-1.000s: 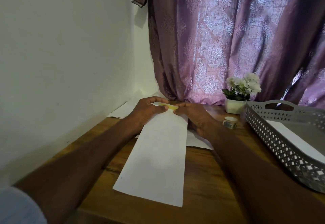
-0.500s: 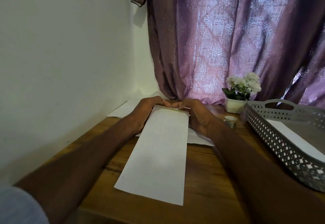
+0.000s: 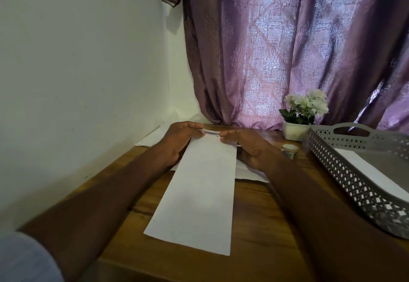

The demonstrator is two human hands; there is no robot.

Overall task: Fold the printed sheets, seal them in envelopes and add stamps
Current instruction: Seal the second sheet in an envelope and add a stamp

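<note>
A long white folded sheet lies lengthwise on the wooden table, its near end toward me. My left hand and my right hand both pinch its far end, fingertips almost meeting, and a strip of printed text shows between them. More white paper lies flat under the sheet and under my right hand. A small roll of stamps or tape stands to the right of my right hand.
A grey perforated tray with a white sheet inside fills the right side. A white pot of flowers stands at the back by the purple curtain. Other sheets lie in the far left corner against the wall.
A yellow strip seen at the sheet's far end a second ago is gone from view. The far edge was pressed flat, then lifted slightly, showing printed text. My hands stayed at that end.
</note>
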